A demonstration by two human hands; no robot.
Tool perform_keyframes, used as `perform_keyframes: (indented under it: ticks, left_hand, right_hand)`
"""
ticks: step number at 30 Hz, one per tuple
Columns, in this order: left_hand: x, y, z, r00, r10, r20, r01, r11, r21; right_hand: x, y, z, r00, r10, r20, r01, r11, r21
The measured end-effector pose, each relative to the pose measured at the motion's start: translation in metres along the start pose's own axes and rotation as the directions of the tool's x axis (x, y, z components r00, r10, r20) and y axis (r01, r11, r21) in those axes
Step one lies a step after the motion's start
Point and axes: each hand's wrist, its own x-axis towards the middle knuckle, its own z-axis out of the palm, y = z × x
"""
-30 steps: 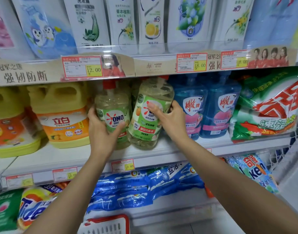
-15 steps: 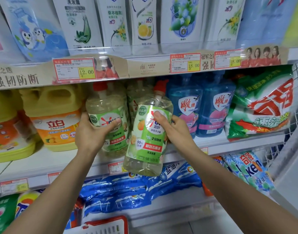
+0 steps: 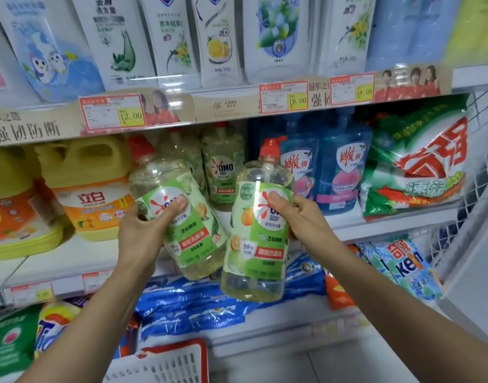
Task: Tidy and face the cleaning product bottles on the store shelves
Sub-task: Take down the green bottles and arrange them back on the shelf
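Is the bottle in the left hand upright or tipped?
Tipped: the left bottle leans, red cap at upper left, base at lower right.

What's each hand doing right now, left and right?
Left hand: grips a clear plastic bottle of yellowish liquid with green label and red cap, tilted left.
Right hand: grips a second identical bottle, nearly upright.
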Motion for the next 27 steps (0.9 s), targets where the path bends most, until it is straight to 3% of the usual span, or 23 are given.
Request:
perform_keyframes:
  ticks: [5, 11, 20, 27]
  left_hand:
    - [-0.056, -0.026, 0.009, 0.996, -0.027, 0.088, 0.014, 0.990, 0.142]
    - [-0.109, -0.104, 0.055, 0.984, -0.097, 0.151, 0.039, 0.937, 0.346]
    - [-0.189, -0.249, 0.081, 0.948, -0.264, 0.178, 0.161, 0.880, 0.446]
    - [-0.229, -0.306, 0.074, 0.937, -0.307, 0.164, 0.170, 0.815, 0.554]
  right_hand:
    - [-0.042, 0.021, -0.034, 0.999, 0.035, 0.033, -0.033, 0.997, -0.063]
    - [-0.083, 0.071, -0.074, 0.995, 0.099, -0.031, -0.102, 0.982, -0.162]
    - [-0.139, 0.189, -0.118, 0.974, 0.198, -0.111, -0.226, 0.885, -0.407]
    - [-0.173, 0.253, -0.117, 0.957, 0.277, -0.083, -0.288, 0.878, -0.382]
